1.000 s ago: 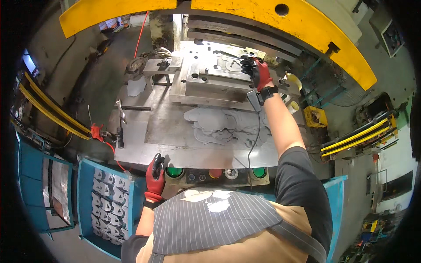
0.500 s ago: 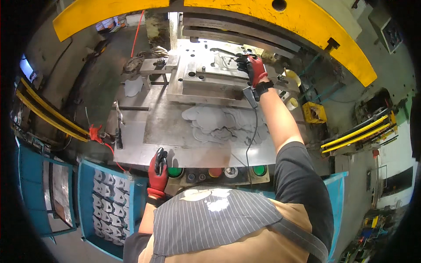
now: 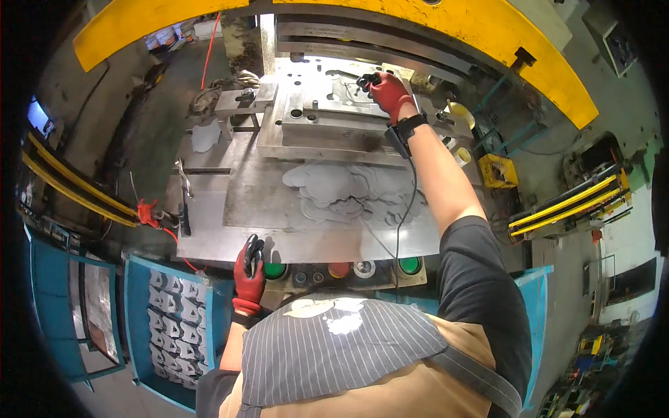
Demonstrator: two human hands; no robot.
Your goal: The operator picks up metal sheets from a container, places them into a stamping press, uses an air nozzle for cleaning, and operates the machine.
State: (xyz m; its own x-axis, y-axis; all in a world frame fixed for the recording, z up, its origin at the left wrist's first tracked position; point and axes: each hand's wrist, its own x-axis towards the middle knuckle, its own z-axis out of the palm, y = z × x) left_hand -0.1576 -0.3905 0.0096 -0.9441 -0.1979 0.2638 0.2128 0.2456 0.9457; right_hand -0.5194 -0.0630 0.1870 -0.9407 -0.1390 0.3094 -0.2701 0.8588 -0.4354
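Note:
My right hand, in a red and black glove, reaches over the lit lower die of a press. Its fingers are drawn together above a flat grey metal piece in the die's recess; whatever they pinch is too small to make out. At the table's front edge, left of a green push button, my left hand is held still in a matching glove. Its fingers point upward, loosely apart, holding nothing. Between my arms, flat grey metal blanks lie in an overlapping pile on the steel table.
Above the die hang the upper die and a yellow guard bar. Pliers lie on the table's left. A blue bin with rows of metal parts stands at lower left. A cable crosses the table.
My right hand has shifted slightly left over the die, its fingers going from spread to drawn together. My left hand stays in place. The whole view has tilted a little.

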